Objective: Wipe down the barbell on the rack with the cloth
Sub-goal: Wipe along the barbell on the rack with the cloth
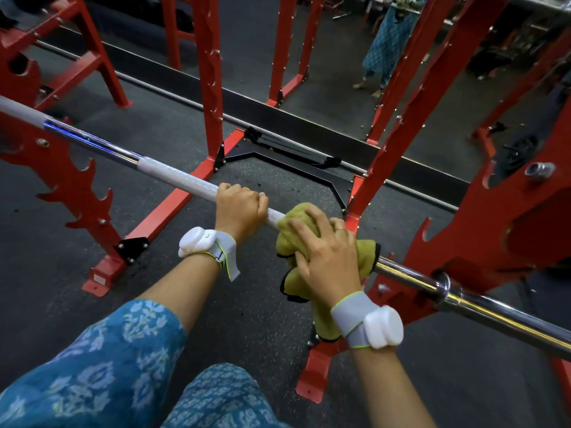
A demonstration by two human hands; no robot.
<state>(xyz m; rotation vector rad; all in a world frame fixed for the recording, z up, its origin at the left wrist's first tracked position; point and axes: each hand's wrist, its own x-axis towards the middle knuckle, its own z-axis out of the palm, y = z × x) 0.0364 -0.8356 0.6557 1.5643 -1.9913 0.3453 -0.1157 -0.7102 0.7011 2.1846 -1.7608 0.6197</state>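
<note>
A chrome barbell [173, 174] runs from the upper left to the lower right across the red rack [482, 242]. My left hand [239, 208] grips its knurled part with fingers curled over the bar. Just to the right, my right hand [324, 257] holds a yellow-green cloth [296, 239] wrapped around the bar, its fingers spread and curled over the bunched fabric. Part of the cloth hangs below the bar toward my wrist. The bar under the cloth is hidden.
Red rack uprights [213, 88] with hook teeth stand behind and left [77, 193] of the bar. The floor [253, 319] is dark rubber. A mirror at the back reflects the rack and a person in blue [389, 41]. The barbell sleeve [509, 313] extends to the lower right.
</note>
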